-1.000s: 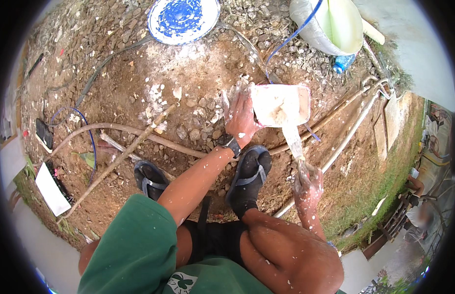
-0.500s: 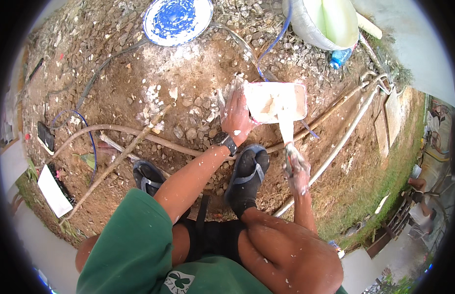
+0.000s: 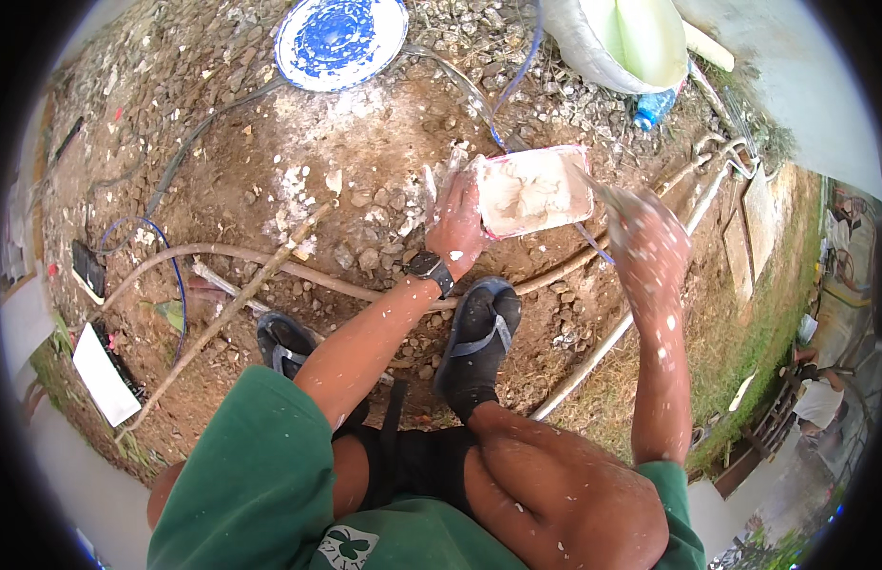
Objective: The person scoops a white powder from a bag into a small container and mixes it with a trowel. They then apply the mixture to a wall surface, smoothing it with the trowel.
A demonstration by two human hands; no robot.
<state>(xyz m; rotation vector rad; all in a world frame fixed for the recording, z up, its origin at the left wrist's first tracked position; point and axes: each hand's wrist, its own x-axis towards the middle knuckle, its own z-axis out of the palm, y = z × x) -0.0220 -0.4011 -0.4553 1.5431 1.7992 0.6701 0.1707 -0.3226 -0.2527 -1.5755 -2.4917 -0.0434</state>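
The left grip (image 3: 455, 223) is closed on the near-side edge of a tray (image 3: 536, 231), which sits just right of it with pale paste (image 3: 528, 193) inside. The right grip (image 3: 655, 242) is closed round a motion-blurred tool (image 3: 599, 186), its tip left of that grip, at the tray's right end; contact cannot be told. Beyond the left grip lies a blue-white lid (image 3: 341, 43); beyond the right, a bucket (image 3: 585, 52) and bottle (image 3: 655, 109).

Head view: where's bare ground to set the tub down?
Best patch: white-speckled brown soil, bordered by the blue-and-white lid above, dark strap left, left hand lower right. Second: grass right of the right forearm. Crowded: upper right, with bucket and blue bottle; also left of the feet, where hose and stick cross.
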